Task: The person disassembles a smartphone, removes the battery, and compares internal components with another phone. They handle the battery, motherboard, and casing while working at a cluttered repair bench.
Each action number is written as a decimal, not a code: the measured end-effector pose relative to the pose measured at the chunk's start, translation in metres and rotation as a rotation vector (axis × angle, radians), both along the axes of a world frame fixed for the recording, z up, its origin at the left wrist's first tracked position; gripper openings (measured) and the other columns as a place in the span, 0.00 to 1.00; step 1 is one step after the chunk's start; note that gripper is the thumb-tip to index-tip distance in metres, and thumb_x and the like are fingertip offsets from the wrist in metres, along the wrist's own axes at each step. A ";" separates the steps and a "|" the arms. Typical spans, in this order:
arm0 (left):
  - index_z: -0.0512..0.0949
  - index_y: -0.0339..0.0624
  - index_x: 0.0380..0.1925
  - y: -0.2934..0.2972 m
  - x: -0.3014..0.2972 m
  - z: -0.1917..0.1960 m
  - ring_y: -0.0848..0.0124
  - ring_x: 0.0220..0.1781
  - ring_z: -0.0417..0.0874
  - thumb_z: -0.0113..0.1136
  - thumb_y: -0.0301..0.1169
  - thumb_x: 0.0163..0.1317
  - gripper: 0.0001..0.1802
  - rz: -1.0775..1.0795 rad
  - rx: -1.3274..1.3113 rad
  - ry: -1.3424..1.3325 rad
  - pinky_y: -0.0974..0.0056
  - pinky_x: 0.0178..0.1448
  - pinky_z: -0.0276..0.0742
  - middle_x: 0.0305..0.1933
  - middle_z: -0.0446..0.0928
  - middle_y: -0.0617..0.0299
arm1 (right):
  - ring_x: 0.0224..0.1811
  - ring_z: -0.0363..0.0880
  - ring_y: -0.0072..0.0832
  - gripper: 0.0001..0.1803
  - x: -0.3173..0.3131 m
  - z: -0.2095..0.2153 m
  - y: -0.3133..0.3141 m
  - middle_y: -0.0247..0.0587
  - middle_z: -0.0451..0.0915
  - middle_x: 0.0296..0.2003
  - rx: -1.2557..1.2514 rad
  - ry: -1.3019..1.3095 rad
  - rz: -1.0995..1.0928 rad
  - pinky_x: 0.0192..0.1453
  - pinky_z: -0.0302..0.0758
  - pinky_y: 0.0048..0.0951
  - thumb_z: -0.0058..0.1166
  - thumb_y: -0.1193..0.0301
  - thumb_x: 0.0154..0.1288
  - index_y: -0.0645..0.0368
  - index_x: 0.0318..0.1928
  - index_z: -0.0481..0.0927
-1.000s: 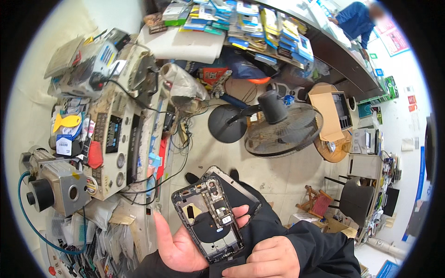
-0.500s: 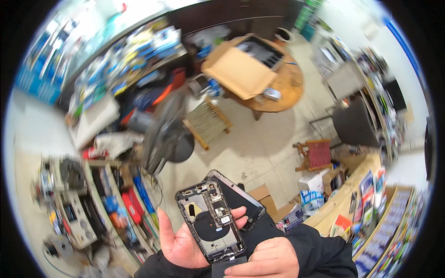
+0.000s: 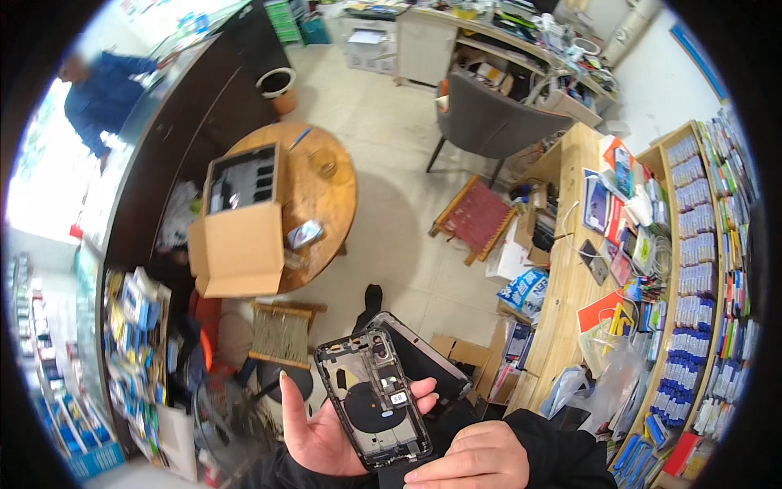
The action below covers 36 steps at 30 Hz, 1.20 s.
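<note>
In my left hand (image 3: 319, 436) lies an opened smartphone housing (image 3: 376, 406), its inside facing up with a dark round pad and small metal parts along one side. The thumb points up beside its left edge, and fingertips curl round its right edge. Behind the housing, a phone screen panel (image 3: 432, 364) with a dark face sticks out to the upper right, also borne by this hand. My right hand (image 3: 479, 456) is closed at the housing's lower end, its fingers on a flat black piece (image 3: 394, 476) whose kind I cannot make out.
A wooden counter (image 3: 533, 359) with phones and papers runs along the right, beside packed shelves (image 3: 688, 269). Ahead stand a red stool (image 3: 476, 216), a grey chair (image 3: 497, 114) and a round table (image 3: 330, 204) bearing an open cardboard box (image 3: 240, 253). A person in blue (image 3: 102, 94) is far left.
The view has swung to the right, bringing the counter and shelves further in. My hands keep their hold on the housing, the screen and the black piece.
</note>
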State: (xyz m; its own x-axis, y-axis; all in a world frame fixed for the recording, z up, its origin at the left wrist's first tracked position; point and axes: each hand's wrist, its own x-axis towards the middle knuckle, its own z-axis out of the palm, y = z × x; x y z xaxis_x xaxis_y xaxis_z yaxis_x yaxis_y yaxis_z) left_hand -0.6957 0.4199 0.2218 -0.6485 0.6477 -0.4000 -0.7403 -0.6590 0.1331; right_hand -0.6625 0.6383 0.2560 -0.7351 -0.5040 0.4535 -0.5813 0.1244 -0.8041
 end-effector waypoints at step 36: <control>0.54 0.32 0.79 0.366 -0.828 -0.041 0.33 0.77 0.66 0.34 0.83 0.63 0.66 -0.321 0.280 -0.289 0.36 0.80 0.63 0.75 0.61 0.21 | 0.38 0.86 0.25 0.08 -0.715 -0.027 0.329 0.44 0.86 0.40 -1.205 -0.947 -1.143 0.43 0.84 0.28 0.52 0.80 0.72 0.69 0.48 0.79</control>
State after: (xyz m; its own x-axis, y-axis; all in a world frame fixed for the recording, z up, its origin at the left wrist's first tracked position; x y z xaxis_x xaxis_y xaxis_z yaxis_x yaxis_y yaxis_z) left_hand -1.5237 0.7856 0.1812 -0.2883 0.9038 -0.3163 -0.8915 -0.3739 -0.2559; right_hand -1.3771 0.9677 0.2291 -0.6211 0.5603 -0.5481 -0.0209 -0.7109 -0.7030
